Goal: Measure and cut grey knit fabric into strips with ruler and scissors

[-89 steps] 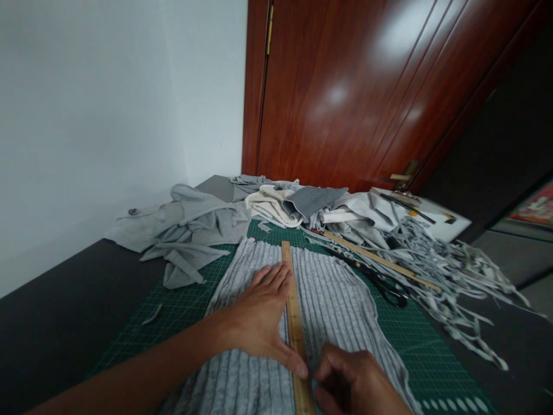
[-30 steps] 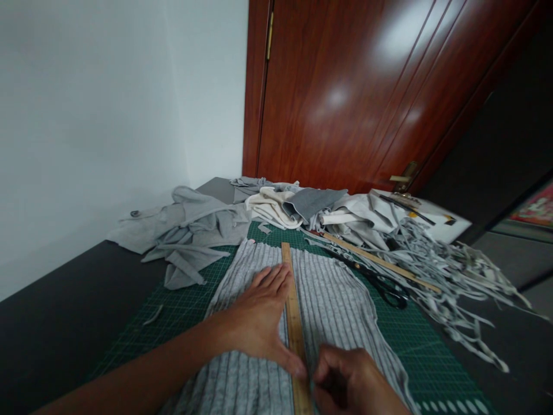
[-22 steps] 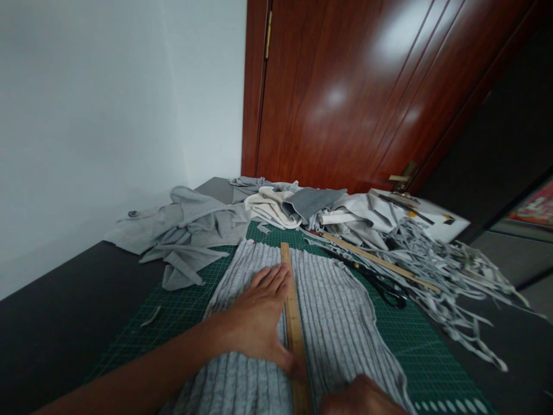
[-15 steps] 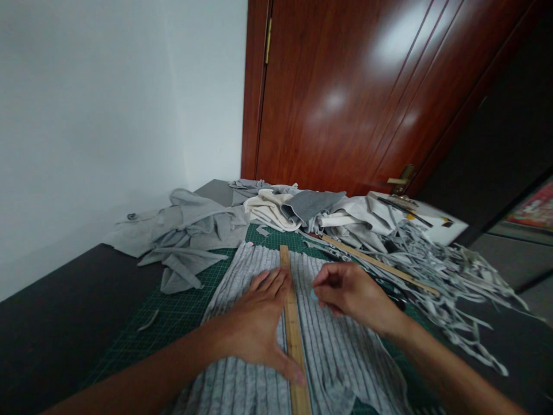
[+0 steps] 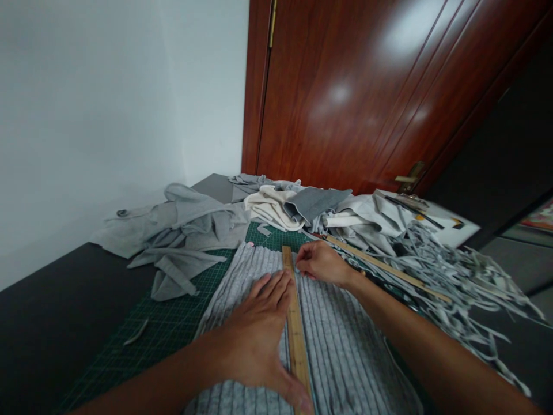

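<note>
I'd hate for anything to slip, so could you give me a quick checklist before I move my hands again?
1. Left hand steadying the ruler: ok, thumb and fingertips touch it.
2. Ruler lying on the striped fabric, roughly along its stripes: ok.
3. Right hand near the ruler's far end: ok. What the small pale piece at its fingertips is: cannot tell.
4. Near end of the fabric flat: cannot tell, it runs out of the picture.
5. Mat free of loose scraps: not ok, a thin scrap lies left of the fabric.
</note>
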{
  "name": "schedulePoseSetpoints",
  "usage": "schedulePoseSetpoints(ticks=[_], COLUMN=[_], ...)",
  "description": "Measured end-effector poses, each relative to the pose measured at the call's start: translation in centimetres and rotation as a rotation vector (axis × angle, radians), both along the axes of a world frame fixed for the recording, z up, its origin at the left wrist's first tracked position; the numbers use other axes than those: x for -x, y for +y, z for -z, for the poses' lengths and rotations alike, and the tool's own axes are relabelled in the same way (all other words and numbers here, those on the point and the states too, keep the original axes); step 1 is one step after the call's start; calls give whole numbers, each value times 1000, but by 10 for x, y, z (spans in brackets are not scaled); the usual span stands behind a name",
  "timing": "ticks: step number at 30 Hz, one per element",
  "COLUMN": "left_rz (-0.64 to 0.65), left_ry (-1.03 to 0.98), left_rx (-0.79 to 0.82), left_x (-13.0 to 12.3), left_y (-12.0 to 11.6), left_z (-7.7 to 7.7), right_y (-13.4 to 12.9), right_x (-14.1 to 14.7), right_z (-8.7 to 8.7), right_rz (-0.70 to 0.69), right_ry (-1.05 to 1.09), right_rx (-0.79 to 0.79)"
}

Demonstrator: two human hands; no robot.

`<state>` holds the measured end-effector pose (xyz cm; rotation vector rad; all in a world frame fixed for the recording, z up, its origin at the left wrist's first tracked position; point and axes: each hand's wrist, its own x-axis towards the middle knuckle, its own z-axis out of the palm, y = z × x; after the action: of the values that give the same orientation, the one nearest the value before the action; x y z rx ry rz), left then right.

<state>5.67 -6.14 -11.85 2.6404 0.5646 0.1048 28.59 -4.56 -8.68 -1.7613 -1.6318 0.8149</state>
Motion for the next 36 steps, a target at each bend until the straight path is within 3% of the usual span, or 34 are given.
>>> schedulePoseSetpoints(ticks=[9,17,21,25,30,36], left_rz=[20,22,32,7,-19,-58], left_ry=[-18,-45,-55,-37,-62,-71], left_rx=[6,10,-1,6,15,46], left_x=[1,3,4,0,0,1], left_y=[3,3,4,2,-1,-4], left_z=[4,7,6,-7,-18,-20], right_y=[21,61,67,70,53,-8], right_x=[-6,-23,-35,-47,-56,-86], right_z=[12,8,6,2,-5,-33], right_rz=[11,196,217,181,127,93], right_ry=[-141,-156,-150,-175,-272,-505], right_rx=[139,31,-3,-7,-12,-42])
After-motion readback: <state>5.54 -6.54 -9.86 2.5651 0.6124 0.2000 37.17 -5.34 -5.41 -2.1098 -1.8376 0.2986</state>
